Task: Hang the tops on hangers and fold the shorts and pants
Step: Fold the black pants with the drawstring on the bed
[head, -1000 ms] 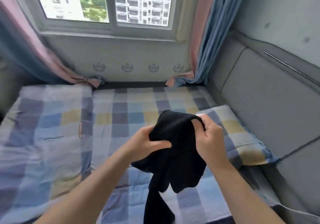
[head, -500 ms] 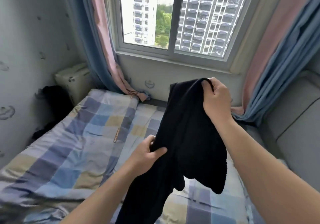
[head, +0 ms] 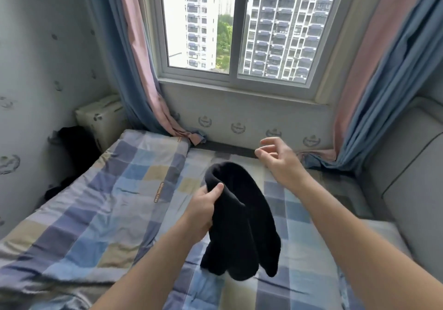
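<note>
We've got the black garment (head: 242, 226) dangling at centre, just over the bed (head: 107, 202), our left hand (head: 202, 210) clamped on its bunched top edge; our right hand (head: 279, 156), at 1 o'clock, is spread and holds nothing; gripped one-handed, it could slip or land crumpled, spoiling any fold; the count: one garment, two hands, one dark heap (head: 74, 146) at 9 o'clock, unidentifiable; no hangers visible.
</note>
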`<act>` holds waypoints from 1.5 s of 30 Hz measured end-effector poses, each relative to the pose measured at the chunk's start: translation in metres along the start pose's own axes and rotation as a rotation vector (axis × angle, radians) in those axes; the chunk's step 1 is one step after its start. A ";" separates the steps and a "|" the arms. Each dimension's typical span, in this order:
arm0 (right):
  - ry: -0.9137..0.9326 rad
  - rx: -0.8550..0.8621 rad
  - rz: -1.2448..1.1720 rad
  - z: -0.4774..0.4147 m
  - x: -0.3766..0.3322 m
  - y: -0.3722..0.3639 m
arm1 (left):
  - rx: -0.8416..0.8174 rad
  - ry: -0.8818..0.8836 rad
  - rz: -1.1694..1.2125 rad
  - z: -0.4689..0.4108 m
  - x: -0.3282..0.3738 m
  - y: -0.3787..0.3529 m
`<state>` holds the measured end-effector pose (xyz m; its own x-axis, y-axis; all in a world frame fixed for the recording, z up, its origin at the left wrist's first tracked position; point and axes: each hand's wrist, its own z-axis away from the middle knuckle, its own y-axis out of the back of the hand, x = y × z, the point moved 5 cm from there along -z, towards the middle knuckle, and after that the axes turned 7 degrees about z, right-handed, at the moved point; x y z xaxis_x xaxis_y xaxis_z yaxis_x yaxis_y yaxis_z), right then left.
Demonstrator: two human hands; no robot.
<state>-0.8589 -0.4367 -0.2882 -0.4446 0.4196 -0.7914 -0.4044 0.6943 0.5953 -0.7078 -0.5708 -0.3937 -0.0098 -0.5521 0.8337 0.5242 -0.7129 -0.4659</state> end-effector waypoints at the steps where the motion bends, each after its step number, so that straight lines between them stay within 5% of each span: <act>1: -0.034 -0.091 -0.057 0.022 0.015 -0.012 | 0.007 0.049 0.003 -0.002 -0.006 -0.004; 7: -0.307 -0.389 -0.300 0.157 0.110 -0.088 | 0.110 0.452 -0.051 0.013 -0.102 -0.008; 15: -0.556 -0.314 -0.164 0.225 0.190 -0.127 | 0.046 0.490 0.051 0.024 -0.129 -0.016; 20: -0.596 -0.473 -0.274 0.234 0.195 -0.137 | -0.089 0.499 0.151 0.020 -0.109 -0.015; 29: -0.592 -0.262 -0.216 0.214 0.199 -0.145 | -0.104 0.451 0.240 0.020 -0.098 -0.004; 34: -0.484 0.019 -0.224 0.205 0.193 -0.106 | 0.315 0.360 0.152 0.004 -0.099 0.045; 37: -0.347 0.078 -0.209 0.189 0.168 -0.072 | 0.397 0.331 -0.090 0.010 -0.106 0.064; 40: -0.218 -0.006 -0.086 0.178 0.140 -0.049 | 0.173 0.181 -0.513 0.017 -0.105 0.049; 45: -0.066 -0.054 -0.174 0.169 0.093 -0.030 | -0.472 0.102 -0.620 0.038 -0.106 -0.029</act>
<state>-0.7527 -0.3200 -0.4031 -0.3111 0.3349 -0.8894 -0.5133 0.7284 0.4538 -0.6895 -0.4755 -0.4576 -0.2729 -0.0144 0.9619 -0.0192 -0.9996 -0.0204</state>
